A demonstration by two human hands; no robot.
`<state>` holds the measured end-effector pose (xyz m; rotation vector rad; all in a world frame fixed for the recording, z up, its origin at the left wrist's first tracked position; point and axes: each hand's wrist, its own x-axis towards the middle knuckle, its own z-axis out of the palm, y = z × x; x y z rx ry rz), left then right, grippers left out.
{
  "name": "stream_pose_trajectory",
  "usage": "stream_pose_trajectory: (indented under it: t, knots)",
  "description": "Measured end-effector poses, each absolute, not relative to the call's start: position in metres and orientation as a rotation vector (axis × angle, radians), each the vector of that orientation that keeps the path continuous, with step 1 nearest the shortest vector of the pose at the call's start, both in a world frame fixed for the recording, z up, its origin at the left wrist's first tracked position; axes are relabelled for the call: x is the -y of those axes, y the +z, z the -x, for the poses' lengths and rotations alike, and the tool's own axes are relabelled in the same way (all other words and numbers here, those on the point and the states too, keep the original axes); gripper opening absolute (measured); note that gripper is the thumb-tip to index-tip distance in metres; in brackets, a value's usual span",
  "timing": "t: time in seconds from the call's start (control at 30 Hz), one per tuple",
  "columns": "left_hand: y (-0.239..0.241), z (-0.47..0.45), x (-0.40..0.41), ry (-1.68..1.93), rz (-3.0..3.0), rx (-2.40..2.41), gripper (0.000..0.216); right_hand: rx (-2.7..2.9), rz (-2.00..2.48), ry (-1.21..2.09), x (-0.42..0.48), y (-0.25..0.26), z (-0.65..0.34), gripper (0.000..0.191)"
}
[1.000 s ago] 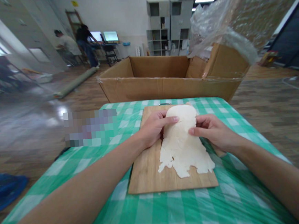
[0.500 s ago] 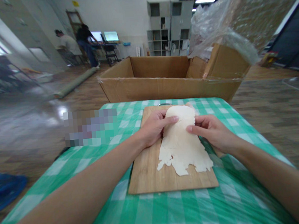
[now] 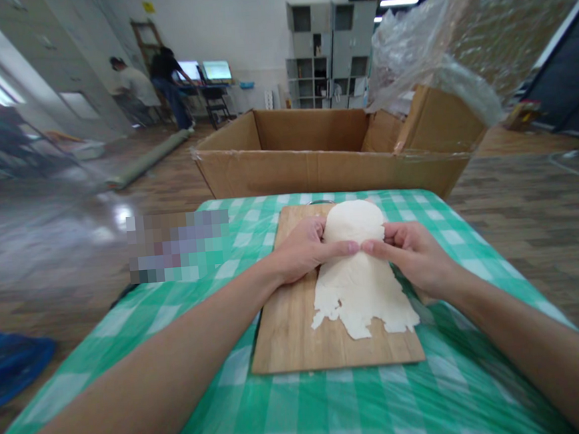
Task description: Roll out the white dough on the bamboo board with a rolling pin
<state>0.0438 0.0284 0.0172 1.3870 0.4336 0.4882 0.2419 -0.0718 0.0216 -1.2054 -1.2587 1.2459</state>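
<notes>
A thin cream-white sheet of what looks like rolled dough [image 3: 360, 288] hangs between my hands over a wooden cutting board [image 3: 284, 344]. Its near edge is ragged, with a small hole at the left; the far end is rounded. My left hand [image 3: 305, 249] grips the left side, thumb laid across the top. From the right, my right hand [image 3: 415, 250] pinches the sheet, thumb on top and fingers partly hidden behind it. The two thumb tips meet near the middle of the sheet. Its lower part lies over or just above the board; I cannot tell which.
Under the board is a table with a green-and-white checked cloth [image 3: 305, 416]. A large open cardboard box [image 3: 326, 167] stands just beyond the far edge. A blurred-out patch [image 3: 176, 246] covers something at the left edge. Two people [image 3: 171, 86] are in the far background.
My left thumb has slid down and inward to meet my right thumb. The sheet's far end shows more rounded above the hands, and the sheet sits slightly further right.
</notes>
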Motion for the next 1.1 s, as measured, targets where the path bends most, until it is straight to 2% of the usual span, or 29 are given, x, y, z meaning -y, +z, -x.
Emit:
stream_pose_trajectory:
  t: [0.17,0.43,0.7,1.1]
  knots:
    - [0.012,-0.045,-0.03,0.529,-1.313,-0.423,0.037,1.207,1.205,1.29,0.068,0.021,-0.244,0.035]
    - [0.013,-0.048,-0.03,0.609,-1.203,-0.488,0.044,1.428,1.238,1.422,0.072,0.03,-0.25,0.032]
    - [0.012,-0.049,-0.032,0.634,-1.191,-0.519,0.044,1.46,1.296,1.35,0.072,0.033,-0.246,0.033]
    - [0.007,-0.051,-0.035,0.682,-1.238,-0.534,0.046,1.484,1.221,1.425,0.071,0.027,-0.249,0.034]
